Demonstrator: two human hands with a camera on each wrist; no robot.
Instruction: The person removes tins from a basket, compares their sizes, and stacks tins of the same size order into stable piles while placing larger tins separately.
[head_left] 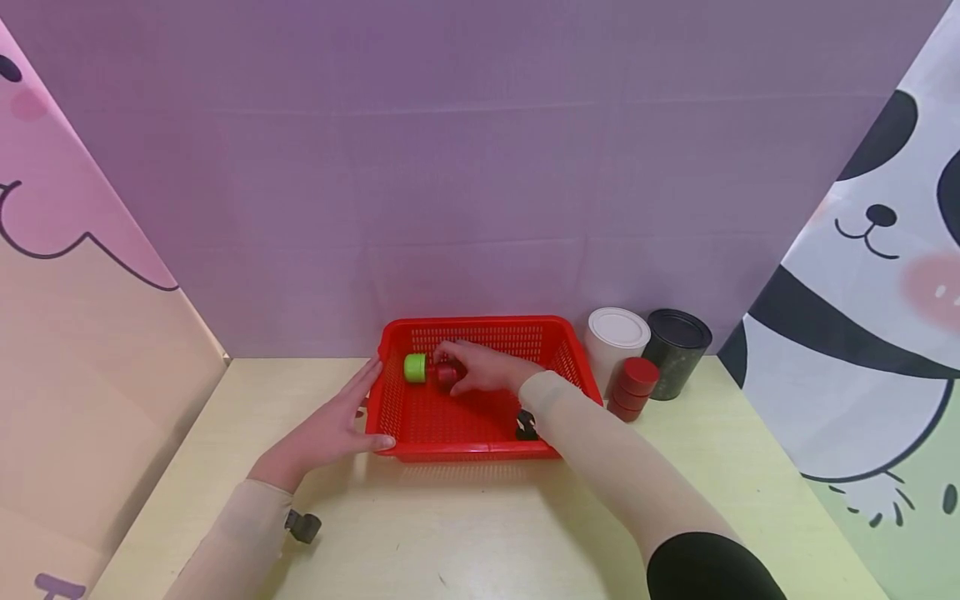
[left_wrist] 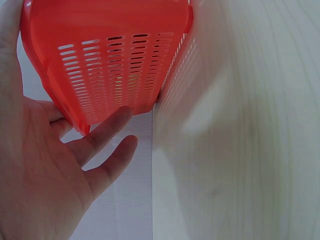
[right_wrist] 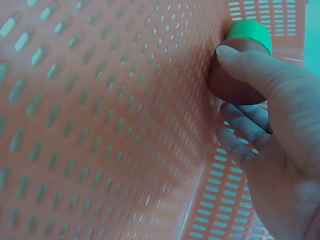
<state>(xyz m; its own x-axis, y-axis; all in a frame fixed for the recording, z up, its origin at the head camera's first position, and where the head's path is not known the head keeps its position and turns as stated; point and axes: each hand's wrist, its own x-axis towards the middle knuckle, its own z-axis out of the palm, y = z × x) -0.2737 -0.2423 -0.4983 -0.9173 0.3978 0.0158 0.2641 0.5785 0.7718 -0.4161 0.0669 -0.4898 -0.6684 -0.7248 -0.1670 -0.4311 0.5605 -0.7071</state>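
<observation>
A red slotted plastic basket [head_left: 480, 451] sits on the table against the back wall. My left hand [head_left: 341, 421] spreads along its left side, fingertips at the far left rim and thumb on the near left corner. In the left wrist view, two fingers [left_wrist: 117, 157] stretch out straight below the rim. Inside the basket, my right hand [head_left: 487, 367] holds the dark red end of a short dumbbell-shaped thing [head_left: 446, 373]. Its bright green end [head_left: 415, 368] points left. The right wrist view has the thumb [right_wrist: 240, 60] on the red end, with the other fingers bent below.
Right of the basket stand a white lidded canister [head_left: 617, 329], a dark lidded canister [head_left: 678, 350] and a short stack of red round pieces [head_left: 633, 387]. A purple backdrop [head_left: 480, 208] rises behind; printed panels flank the pale wooden table [head_left: 450, 533].
</observation>
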